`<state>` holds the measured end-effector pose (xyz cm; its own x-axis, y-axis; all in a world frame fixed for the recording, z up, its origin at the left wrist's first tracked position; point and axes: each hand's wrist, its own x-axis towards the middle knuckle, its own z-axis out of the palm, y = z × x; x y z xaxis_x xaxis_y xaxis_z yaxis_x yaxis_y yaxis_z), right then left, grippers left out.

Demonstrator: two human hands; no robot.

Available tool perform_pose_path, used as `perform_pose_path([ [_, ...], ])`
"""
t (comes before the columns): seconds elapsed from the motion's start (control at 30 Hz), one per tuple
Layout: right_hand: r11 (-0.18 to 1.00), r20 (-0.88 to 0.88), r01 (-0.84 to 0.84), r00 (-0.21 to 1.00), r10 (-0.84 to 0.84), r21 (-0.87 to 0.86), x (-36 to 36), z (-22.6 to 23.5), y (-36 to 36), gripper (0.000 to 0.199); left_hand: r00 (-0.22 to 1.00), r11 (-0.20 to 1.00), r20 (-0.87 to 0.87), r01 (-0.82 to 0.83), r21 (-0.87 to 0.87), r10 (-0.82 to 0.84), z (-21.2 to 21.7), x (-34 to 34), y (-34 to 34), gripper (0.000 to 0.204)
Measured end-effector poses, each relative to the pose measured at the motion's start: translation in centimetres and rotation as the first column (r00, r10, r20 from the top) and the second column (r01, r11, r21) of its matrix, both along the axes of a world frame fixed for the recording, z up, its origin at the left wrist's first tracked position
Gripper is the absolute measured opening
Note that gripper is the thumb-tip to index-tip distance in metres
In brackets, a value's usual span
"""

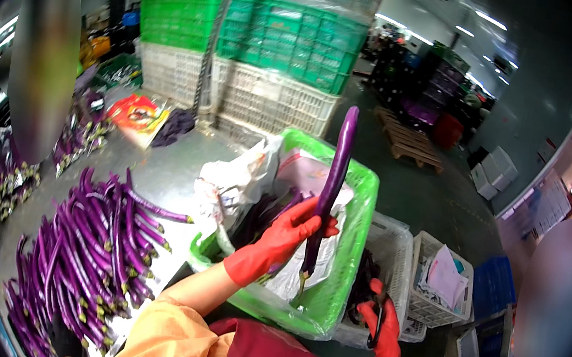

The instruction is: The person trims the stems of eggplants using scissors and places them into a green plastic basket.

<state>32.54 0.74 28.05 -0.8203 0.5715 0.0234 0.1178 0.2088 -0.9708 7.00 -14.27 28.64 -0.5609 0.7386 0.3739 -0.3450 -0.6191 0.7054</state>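
Observation:
My left hand, in a red rubber glove, grips a long purple eggplant and holds it nearly upright, stem end down, over a green plastic crate. Inside that crate are a clear liner, white plastic bags and more dark eggplants, partly hidden by my arm. At the lower right my right hand, gloved in red too, is closed round black-handled scissors; their blades are hard to make out. A big heap of purple eggplants lies on the table to the left, stems mostly toward me.
Behind the green crate rise stacked green and white crates. A white crate with dark contents and a smaller basket with papers stand right. A wooden pallet lies farther back. More eggplants lie far left.

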Motion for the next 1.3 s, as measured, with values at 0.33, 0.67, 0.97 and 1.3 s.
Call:
perform_pose_path([
  [0.33,0.672,0.427,-0.74,0.614,0.664,0.019,-7.0,2.9,2.1,0.049,0.936,0.925,0.253,0.145,0.351,-0.243,-0.8,-4.8,-2.9,0.058],
  [0.67,0.529,0.596,-0.809,0.564,0.572,0.258,-12.2,2.6,0.8,0.046,0.959,0.97,0.277,-0.011,0.243,-0.059,-2.1,-4.1,-0.7,0.051],
  [0.97,0.686,0.759,-0.661,0.603,0.244,0.305,-12.8,-1.0,0.2,0.04,0.832,0.834,0.044,-0.552,-0.028,0.552,-3.8,-3.5,-7.6,0.049],
  [1.3,0.95,0.369,-0.298,0.876,0.31,-0.088,-14.8,-2.5,-2.8,0.03,0.093,-0.516,-0.954,-0.824,-0.234,0.284,-6.7,-1.4,-44.0,0.04],
])
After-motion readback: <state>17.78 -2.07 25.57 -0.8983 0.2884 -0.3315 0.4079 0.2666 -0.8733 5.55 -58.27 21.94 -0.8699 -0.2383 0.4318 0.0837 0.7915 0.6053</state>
